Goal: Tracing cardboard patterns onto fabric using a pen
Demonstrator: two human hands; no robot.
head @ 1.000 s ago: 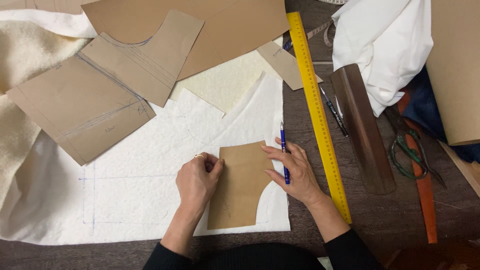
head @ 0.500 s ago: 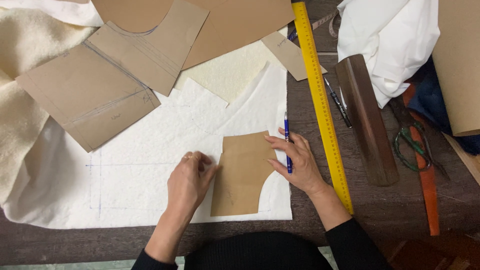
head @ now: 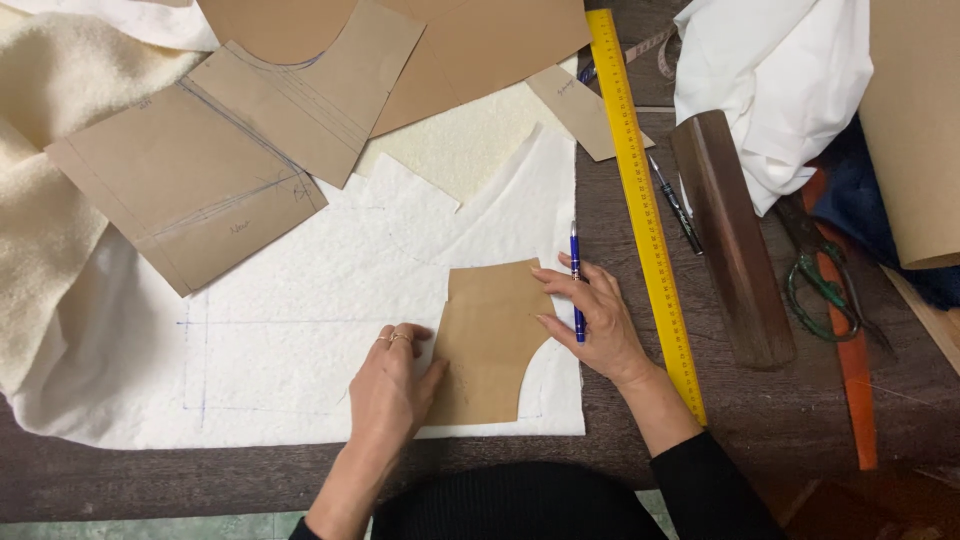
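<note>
A small brown cardboard pattern piece (head: 492, 335) lies on white fleecy fabric (head: 300, 340) near the table's front edge. My left hand (head: 392, 385) rests on the fabric with its fingertips against the piece's left edge. My right hand (head: 590, 320) presses on the piece's right edge and holds a blue pen (head: 575, 275) between its fingers, tip pointing away from me. Faint blue drawn lines cross the fabric to the left of the piece.
A long yellow ruler (head: 645, 210) lies to the right of the fabric. Beyond it sit a dark wooden block (head: 730, 240), a second pen (head: 675, 205), green-handled scissors (head: 825, 285) and white cloth (head: 780, 80). Larger cardboard patterns (head: 220, 160) cover the far left.
Both hands and the small pattern piece keep the same hold. Only the view has shifted slightly; the hands stay on the piece's edges.
</note>
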